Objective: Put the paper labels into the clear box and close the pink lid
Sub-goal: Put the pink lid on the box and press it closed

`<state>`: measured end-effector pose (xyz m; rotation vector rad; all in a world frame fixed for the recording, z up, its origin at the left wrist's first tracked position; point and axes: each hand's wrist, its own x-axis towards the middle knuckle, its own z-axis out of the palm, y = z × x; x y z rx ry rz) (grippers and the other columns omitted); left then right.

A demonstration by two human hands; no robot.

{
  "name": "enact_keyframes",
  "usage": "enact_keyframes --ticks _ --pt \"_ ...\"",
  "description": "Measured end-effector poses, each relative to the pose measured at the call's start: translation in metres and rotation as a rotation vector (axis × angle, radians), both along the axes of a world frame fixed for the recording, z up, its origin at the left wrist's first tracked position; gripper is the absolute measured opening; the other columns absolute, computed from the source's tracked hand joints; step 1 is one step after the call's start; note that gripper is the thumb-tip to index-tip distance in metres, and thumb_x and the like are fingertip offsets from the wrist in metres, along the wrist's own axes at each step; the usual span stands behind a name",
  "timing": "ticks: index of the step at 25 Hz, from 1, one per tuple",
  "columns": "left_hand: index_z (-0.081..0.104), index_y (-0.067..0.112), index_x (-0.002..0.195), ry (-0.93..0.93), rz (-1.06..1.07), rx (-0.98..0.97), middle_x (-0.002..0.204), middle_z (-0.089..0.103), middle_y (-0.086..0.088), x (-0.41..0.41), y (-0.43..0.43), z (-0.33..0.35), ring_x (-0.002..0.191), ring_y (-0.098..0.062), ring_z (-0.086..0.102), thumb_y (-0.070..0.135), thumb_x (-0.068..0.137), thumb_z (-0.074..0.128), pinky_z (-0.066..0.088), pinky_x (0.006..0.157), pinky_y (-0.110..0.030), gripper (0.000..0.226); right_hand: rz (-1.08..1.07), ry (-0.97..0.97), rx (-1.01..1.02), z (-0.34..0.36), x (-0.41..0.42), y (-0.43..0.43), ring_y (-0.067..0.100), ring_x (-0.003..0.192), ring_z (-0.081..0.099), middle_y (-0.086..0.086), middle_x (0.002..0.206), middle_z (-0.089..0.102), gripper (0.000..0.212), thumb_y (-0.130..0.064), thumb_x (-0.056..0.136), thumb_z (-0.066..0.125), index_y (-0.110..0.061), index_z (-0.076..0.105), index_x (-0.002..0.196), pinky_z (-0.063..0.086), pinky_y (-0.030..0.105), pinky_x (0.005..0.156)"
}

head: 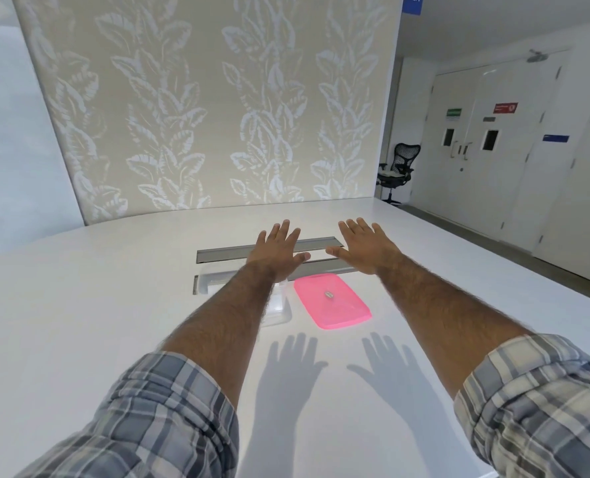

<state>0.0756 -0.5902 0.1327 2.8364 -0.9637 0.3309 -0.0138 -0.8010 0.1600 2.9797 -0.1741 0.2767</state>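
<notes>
A pink lid (332, 301) lies flat on the white table, to the right of a clear box (280, 305) that my left forearm largely hides. Both arms stretch out above the table. My left hand (277, 250) hovers flat beyond the box with fingers spread and nothing in it. My right hand (366, 248) hovers beyond the lid's far edge, also flat, spread and empty. I see no paper labels; the box's inside is hidden by my arm.
Two grey metal cable flaps (224, 255) are set into the white table (114, 305) under my hands. A leaf-patterned partition (200, 115) stands at the table's far edge. An office chair (398, 170) and white doors are at the right.
</notes>
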Motion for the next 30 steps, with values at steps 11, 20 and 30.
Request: enact_keyframes --ticks 11,20,30 --pt "0.013 0.024 0.16 0.234 -0.032 0.057 0.169 0.005 -0.002 0.004 -0.087 -0.067 0.155 -0.019 0.008 0.061 0.099 0.037 0.018 0.123 -0.045 0.075 0.027 0.062 0.089 -0.071 0.032 -0.093 0.024 0.148 0.024 0.008 0.158 0.033 0.086 -0.073 0.092 0.019 -0.011 0.029 0.151 0.012 0.049 0.121" --pt "0.052 0.009 0.136 0.291 0.203 0.188 0.138 0.053 -0.011 0.023 -0.109 -0.114 0.126 -0.03 0.05 0.064 0.095 0.037 0.044 0.096 -0.042 0.07 -0.008 0.15 0.051 -0.102 0.063 -0.11 0.027 0.109 0.058 0.006 0.118 0.063 0.071 -0.074 0.091 0.023 -0.017 0.063 0.101 0.031 0.049 0.101" --pt "0.051 0.011 0.141 0.507 0.425 0.142 0.14 0.049 -0.014 0.039 -0.122 -0.139 0.125 -0.031 0.053 0.062 0.096 0.04 0.045 0.097 -0.038 0.069 -0.084 0.282 0.3 -0.139 0.091 -0.108 0.029 0.113 0.06 0.01 0.124 0.063 0.053 -0.054 0.09 0.057 -0.009 0.06 0.118 0.047 0.036 0.089"
